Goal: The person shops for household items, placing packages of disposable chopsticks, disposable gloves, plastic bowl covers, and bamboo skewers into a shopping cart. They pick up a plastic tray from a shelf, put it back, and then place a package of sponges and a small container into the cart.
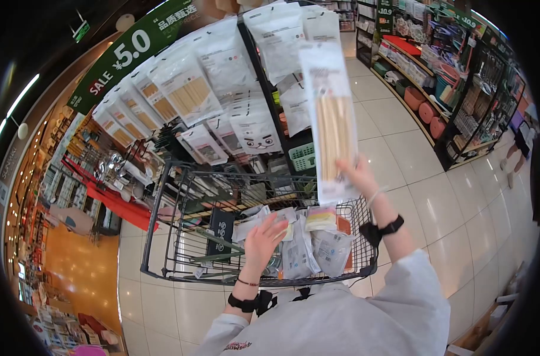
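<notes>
A long clear-and-white packet of wooden chopsticks (334, 127) is held upright by its lower right edge in my right hand (358, 175), over the right part of a black wire shopping cart (154, 222). My left hand (264, 242) is above the cart's middle with its fingers apart and nothing in it. Inside the cart, beneath and beside my left hand, lie silver-grey packets (299, 254), a yellow and pink packet (321, 218) and a black item with white print (220, 230).
Behind the cart stands a rack of hanging chopstick packets (184, 95) under a green sale sign (130, 50). A green basket (302, 156) sits on the rack. Shelves of goods (418, 89) stand at the right, and a person (522, 142) is at the far right edge.
</notes>
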The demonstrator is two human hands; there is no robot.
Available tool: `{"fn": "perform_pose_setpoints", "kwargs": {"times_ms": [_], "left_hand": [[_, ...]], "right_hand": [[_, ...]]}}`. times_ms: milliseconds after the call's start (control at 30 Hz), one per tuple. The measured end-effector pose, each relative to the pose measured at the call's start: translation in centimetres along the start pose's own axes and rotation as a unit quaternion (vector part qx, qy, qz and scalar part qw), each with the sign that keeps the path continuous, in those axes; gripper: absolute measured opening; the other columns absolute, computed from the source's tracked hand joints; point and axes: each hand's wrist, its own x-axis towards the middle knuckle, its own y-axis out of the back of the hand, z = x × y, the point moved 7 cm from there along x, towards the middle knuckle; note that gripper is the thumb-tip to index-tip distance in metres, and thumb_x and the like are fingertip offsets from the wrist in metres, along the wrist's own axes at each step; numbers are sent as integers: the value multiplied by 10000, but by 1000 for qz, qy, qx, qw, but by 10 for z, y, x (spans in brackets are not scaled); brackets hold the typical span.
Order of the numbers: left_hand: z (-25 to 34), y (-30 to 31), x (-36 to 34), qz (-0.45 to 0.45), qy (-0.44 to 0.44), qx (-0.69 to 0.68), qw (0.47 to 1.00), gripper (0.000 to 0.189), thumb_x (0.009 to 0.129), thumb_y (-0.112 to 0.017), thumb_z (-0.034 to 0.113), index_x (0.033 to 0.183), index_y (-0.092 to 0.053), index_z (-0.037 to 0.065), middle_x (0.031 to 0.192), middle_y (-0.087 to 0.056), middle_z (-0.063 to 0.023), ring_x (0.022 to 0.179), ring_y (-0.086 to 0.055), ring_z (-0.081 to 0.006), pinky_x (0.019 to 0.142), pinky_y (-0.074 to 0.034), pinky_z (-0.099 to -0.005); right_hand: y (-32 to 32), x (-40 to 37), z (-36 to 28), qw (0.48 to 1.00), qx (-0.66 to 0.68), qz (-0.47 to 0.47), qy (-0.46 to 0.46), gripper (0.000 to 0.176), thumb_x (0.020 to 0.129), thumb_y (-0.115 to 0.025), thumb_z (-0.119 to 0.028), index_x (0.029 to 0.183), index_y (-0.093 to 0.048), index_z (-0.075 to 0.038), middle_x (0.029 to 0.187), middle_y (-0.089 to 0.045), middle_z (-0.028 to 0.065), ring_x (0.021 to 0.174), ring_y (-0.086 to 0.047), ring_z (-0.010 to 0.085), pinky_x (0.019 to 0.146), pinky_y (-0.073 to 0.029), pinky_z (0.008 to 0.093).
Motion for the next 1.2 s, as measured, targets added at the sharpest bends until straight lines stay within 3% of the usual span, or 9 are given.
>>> {"fn": "perform_pose_setpoints", "kwargs": {"times_ms": [100,233,300,833,900,967,1000,1100,1200], "left_hand": [[-12,18,-12,25,39,-3,999,620,860,-320,408,1289,-321,-38,1185,-477,-235,1176,-402,-346,1013,-282,-440],[-19,33,-25,62,47,5,997,609,865,-326,411,1259,-355,-52,1125,-515,-236,1131,-444,-356,997,-310,-434],[-22,38,-31,75,42,5,996,603,867,-330,410,1253,-363,-52,1107,-525,-234,1119,-453,-355,994,-314,-433],[-27,55,-39,108,52,18,993,556,876,-346,389,1224,-397,-42,1064,-548,-222,1060,-496,-350,973,-341,-429],[-33,58,-39,102,62,31,992,538,878,-361,381,1220,-406,-32,1061,-557,-208,1041,-519,-310,953,-367,-410],[-42,69,-40,118,90,124,981,476,892,-364,362,1198,-448,8,1028,-587,-161,1003,-542,-248,897,-391,-356],[-52,84,-37,105,107,175,973,429,898,-397,338,1184,-471,27,991,-607,-118,944,-560,-189,843,-406,-308],[-68,81,-46,64,79,481,871,290,871,-514,186,1096,-523,4,879,-618,-59,820,-550,-123,740,-415,-246],[-99,76,-50,-73,33,739,669,300,818,-559,148,1087,-530,18,869,-605,-114,831,-557,-229,769,-423,-318]], "right_hand": [[38,58,-8,994,39,79,57,292,797,-643,-213,983,-553,-8,811,-621,50,658,-586,84,542,-492,240],[47,97,-45,994,42,79,59,299,792,-649,-208,979,-560,8,834,-623,59,687,-591,91,564,-493,245],[46,121,-51,987,83,38,131,315,789,-653,-203,987,-564,26,858,-625,69,715,-594,100,604,-493,252],[46,167,-39,994,72,9,80,423,757,-677,-218,1044,-539,61,914,-622,118,781,-606,150,680,-486,267],[71,170,-33,976,-130,153,90,507,777,-654,-290,1115,-499,55,949,-614,151,838,-607,176,698,-497,286],[108,170,-9,913,-312,227,133,570,781,-639,-335,1165,-468,51,977,-608,189,891,-600,208,755,-480,291],[123,156,0,915,-303,215,158,545,783,-635,-329,1151,-483,44,984,-610,186,911,-596,206,770,-472,289],[171,46,35,927,-304,187,117,490,764,-637,-322,1104,-530,14,966,-623,168,891,-607,219,762,-474,306],[222,-92,102,915,-345,207,19,422,745,-633,-314,1044,-578,-22,911,-638,146,828,-623,239,730,-484,331]]}}
